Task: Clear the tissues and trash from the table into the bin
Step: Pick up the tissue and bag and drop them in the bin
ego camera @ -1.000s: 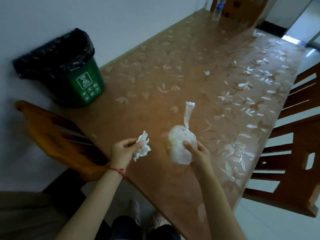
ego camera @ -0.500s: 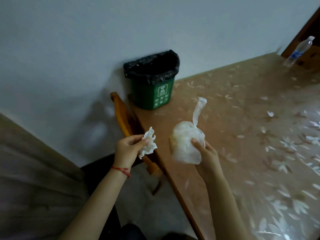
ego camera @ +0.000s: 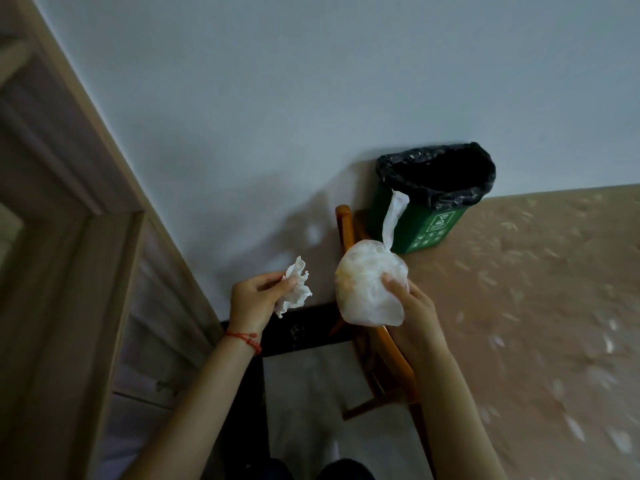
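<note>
My left hand (ego camera: 256, 299) pinches a crumpled white tissue (ego camera: 296, 289) at the left of centre. My right hand (ego camera: 412, 306) grips a tied white plastic bag of trash (ego camera: 367, 285), its knotted tail pointing up toward the bin. A small green bin (ego camera: 436, 226) with a black liner stands on the table's far corner against the wall, its mouth open and dark. Both hands hover off the table's left edge, short of the bin. The table (ego camera: 540, 306) has a tan cover with a white flower pattern.
A wooden chair back (ego camera: 349, 233) stands at the table's left edge, below and between my hands and the bin. A door frame (ego camera: 86, 188) runs down the left side. The white wall fills the top. Pale floor shows below.
The view has swung left, so the bin now sits upper right and a door frame appears. Both hands keep their hold and are closer to the bin.
</note>
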### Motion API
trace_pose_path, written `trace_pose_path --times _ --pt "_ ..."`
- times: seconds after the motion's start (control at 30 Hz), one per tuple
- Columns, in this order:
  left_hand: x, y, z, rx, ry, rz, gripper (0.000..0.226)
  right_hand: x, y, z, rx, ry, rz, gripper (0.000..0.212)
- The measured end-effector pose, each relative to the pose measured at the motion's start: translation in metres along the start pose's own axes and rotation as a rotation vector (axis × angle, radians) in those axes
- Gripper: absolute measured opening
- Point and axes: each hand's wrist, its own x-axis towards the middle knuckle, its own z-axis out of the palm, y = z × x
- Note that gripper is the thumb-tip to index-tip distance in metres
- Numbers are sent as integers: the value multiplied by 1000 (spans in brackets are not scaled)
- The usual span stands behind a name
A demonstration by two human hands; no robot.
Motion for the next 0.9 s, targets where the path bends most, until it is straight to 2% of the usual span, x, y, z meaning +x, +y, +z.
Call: trace_pose_path --times 0.07,0.2,0.27,0.6,0.9 --pt "11 2 -6 -8 6 4 8 10 0 11 -13 11 17 13" --pt "38 2 -8 3 32 21 17 34 -1 29 11 19 26 45" --pt "53 2 -5 10 22 18 16 49 -2 35 28 24 43 50" --pt "155 19 33 30 -18 -13 10 142 -33 45 -4 19 26 43" --pt "217 41 79 15 -197 10 8 186 -54 41 69 120 -3 46"
